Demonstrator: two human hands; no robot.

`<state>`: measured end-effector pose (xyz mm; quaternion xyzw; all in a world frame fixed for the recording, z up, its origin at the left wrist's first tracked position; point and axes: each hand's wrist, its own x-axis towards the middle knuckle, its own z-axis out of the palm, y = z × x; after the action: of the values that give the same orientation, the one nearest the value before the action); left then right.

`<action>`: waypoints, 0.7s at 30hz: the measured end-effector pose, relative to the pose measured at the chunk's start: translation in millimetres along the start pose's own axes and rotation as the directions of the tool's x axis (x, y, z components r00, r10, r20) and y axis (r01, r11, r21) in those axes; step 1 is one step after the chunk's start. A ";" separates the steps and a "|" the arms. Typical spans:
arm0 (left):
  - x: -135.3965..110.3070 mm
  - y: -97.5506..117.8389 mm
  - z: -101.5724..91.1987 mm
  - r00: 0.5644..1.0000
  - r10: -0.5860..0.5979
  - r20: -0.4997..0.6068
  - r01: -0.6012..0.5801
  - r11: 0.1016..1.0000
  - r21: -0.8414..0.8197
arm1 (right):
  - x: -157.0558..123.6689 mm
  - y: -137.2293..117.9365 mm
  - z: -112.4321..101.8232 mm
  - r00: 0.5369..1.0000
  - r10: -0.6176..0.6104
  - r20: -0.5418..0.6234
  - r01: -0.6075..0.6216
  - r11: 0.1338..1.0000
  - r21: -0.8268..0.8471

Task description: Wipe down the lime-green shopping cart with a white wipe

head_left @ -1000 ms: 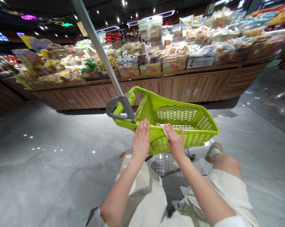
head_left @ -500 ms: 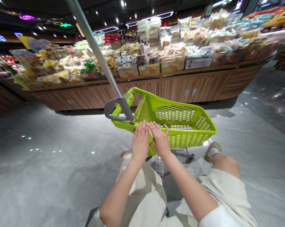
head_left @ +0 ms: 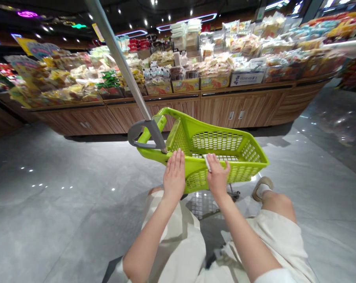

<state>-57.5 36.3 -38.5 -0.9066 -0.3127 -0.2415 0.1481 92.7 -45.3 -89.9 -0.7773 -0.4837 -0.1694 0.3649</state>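
From the head camera, the left hand [head_left: 174, 177] lies on the near rim of a lime-green plastic shopping cart [head_left: 242, 173], its fingers straight and spread, released and gripping nothing. The right hand [head_left: 217, 175] rests on the same rim further along, its fingers [head_left: 222, 165] slightly bent over the edge. A white wipe [head_left: 207, 162] sits against that hand's thumb side, touching the rim; whether it is pinched, I cannot tell. The cart stands on a polished grey tile floor [head_left: 62, 188], with a long metal pole [head_left: 118, 59] rising from its grey handle [head_left: 145, 131]. Ahead is a wooden display counter [head_left: 242, 106] piled with packaged snacks [head_left: 216, 70]. Below the hands are cream shorts [head_left: 174, 243] and a beige shoe [head_left: 262, 188].
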 end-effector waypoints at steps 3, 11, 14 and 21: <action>0.7 0.3 -1.1 1.000 -0.005 0.006 0.005 1.000 0.007 | 18.7 -58.6 8.0 0.984 -0.150 0.092 0.137 0.982 0.132; -0.9 -2.8 -1.8 1.000 0.014 0.008 -0.014 1.000 0.023 | -6.6 26.5 -12.6 0.986 -0.157 0.061 0.155 0.987 0.039; -1.8 -2.8 -1.4 1.000 0.010 0.008 -0.010 1.000 0.014 | -24.2 80.7 -17.8 0.997 0.003 -0.080 -0.007 0.999 -0.053; -0.2 0.1 -1.9 1.000 -0.002 0.004 0.002 0.999 -0.043 | -3.2 -3.0 -0.8 1.000 0.008 -0.008 -0.008 0.999 0.047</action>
<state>-58.2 35.3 -37.0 -0.9098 -0.3086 -0.2465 0.1279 88.6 -47.2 -90.1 -0.7699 -0.4828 -0.1598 0.3856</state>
